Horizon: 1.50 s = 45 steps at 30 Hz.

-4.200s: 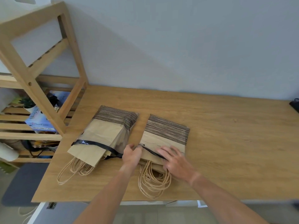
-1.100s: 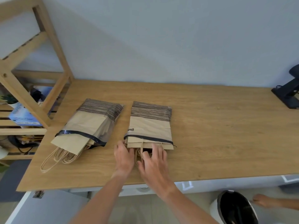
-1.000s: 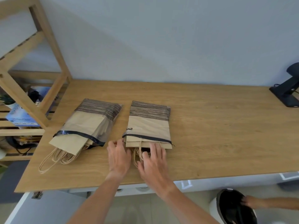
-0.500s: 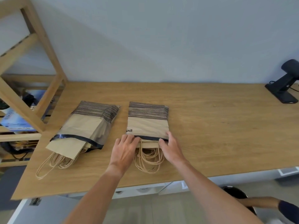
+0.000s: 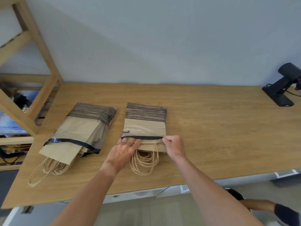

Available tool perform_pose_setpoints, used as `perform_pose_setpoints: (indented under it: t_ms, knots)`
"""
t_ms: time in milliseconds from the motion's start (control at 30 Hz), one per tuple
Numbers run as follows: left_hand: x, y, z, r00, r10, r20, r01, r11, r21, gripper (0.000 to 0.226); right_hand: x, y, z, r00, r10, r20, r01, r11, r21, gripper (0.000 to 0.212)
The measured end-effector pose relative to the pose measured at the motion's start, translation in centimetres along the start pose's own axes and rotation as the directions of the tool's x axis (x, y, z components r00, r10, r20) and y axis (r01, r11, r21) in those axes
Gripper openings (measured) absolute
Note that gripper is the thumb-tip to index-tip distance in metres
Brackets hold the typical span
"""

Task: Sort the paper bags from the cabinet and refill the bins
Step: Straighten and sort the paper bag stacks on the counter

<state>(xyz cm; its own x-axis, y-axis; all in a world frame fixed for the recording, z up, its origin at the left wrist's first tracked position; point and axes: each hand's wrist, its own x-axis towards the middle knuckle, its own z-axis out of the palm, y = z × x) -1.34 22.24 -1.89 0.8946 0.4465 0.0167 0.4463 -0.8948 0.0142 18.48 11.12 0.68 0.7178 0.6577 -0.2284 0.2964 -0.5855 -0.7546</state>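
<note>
- I see my left hand (image 5: 123, 150) lying flat, fingers spread and straight, its tips pressing the paper bags at the mouth of the right pack (image 5: 145, 123).
- My right hand (image 5: 173, 146) pinches the black strip (image 5: 141, 137) along that pack's plastic sleeve at its right corner, fingers curled.
- Between my hands, the twine handles (image 5: 144, 162) spill toward me onto the wooden table (image 5: 211, 136).
- Left of my left hand lies the left pack (image 5: 81, 131), angled, apart from the first.
- Far right of my right hand stands a black stand (image 5: 281, 92).
</note>
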Motion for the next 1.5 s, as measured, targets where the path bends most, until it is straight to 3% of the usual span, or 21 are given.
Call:
perform_pose_setpoints:
  t_ms: [167, 367, 467, 500, 567, 633, 700, 800, 867, 967, 1067, 1167, 1300, 1500]
  knots:
    - [-0.4, -1.1, 0.1, 0.999, 0.037, -0.005, -0.037, 0.995, 0.091, 0.081, 0.7, -1.2, -0.2, 0.991, 0.133, -0.033, -0.125, 0.977, 0.170, 0.021]
    - [0.3, 1.0, 0.2, 0.998, 0.058, -0.028, -0.054, 0.992, 0.112, 0.055, 0.3, -1.3, 0.4, 0.994, 0.102, 0.036, -0.107, 0.967, 0.231, 0.015]
    - [0.9, 0.9, -0.2, 0.995, 0.092, -0.021, -0.089, 0.989, 0.122, 0.066, 0.4, -0.8, 0.6, 0.981, 0.190, 0.050, -0.196, 0.930, 0.312, 0.007]
    - [1.1, 0.7, -0.2, 0.997, 0.080, -0.004, -0.079, 0.989, 0.129, 0.075, 0.6, -0.7, 0.7, 0.975, 0.215, 0.063, -0.223, 0.920, 0.323, 0.013]
    - [1.1, 0.6, -0.2, 0.999, 0.049, 0.004, -0.049, 0.989, 0.140, 0.087, 1.1, -0.7, 0.8, 0.944, 0.297, 0.146, -0.331, 0.849, 0.412, 0.038]
    - [0.8, 0.6, 0.0, 0.998, 0.056, -0.012, -0.054, 0.989, 0.137, 0.089, 1.5, -1.2, 0.9, 0.884, 0.346, 0.315, -0.459, 0.770, 0.444, 0.047]
    - [0.0, 0.3, 0.3, 0.995, 0.096, -0.011, -0.094, 0.988, 0.120, 0.088, 1.6, -1.8, 0.5, 0.793, 0.352, 0.497, -0.560, 0.742, 0.368, 0.053]
    - [-1.5, -1.3, 0.5, 0.985, 0.167, -0.037, -0.164, 0.984, 0.067, 0.084, 1.9, -1.4, 0.6, 0.711, 0.367, 0.600, -0.595, 0.768, 0.235, 0.060]
    - [-1.9, -2.2, 0.0, 0.976, 0.212, -0.055, -0.210, 0.977, 0.043, 0.075, 1.8, -1.0, 1.4, 0.702, 0.396, 0.592, -0.610, 0.763, 0.214, 0.070]
    - [-1.0, -2.0, -1.1, 0.979, 0.202, -0.037, -0.199, 0.978, 0.053, 0.065, 1.9, -0.6, 2.9, 0.756, 0.413, 0.508, -0.589, 0.769, 0.250, 0.083]
    - [-0.5, -1.3, -1.2, 0.990, 0.137, 0.016, -0.138, 0.984, 0.111, 0.071, 1.8, -0.8, 3.5, 0.757, 0.378, 0.534, -0.574, 0.775, 0.265, 0.068]
    - [-0.9, -1.2, -0.6, 0.993, 0.101, 0.060, -0.109, 0.983, 0.146, 0.075, 2.0, -1.3, 3.6, 0.729, 0.358, 0.583, -0.588, 0.763, 0.267, 0.069]
    - [-1.3, -2.0, 0.2, 0.981, 0.189, 0.035, -0.192, 0.973, 0.128, 0.083, 2.3, -1.3, 4.0, 0.769, 0.399, 0.499, -0.593, 0.736, 0.327, 0.072]
    - [-3.1, -2.2, 0.6, 0.960, 0.279, -0.010, -0.278, 0.959, 0.062, 0.086, 2.9, -0.9, 4.8, 0.803, 0.419, 0.424, -0.570, 0.748, 0.340, 0.094]
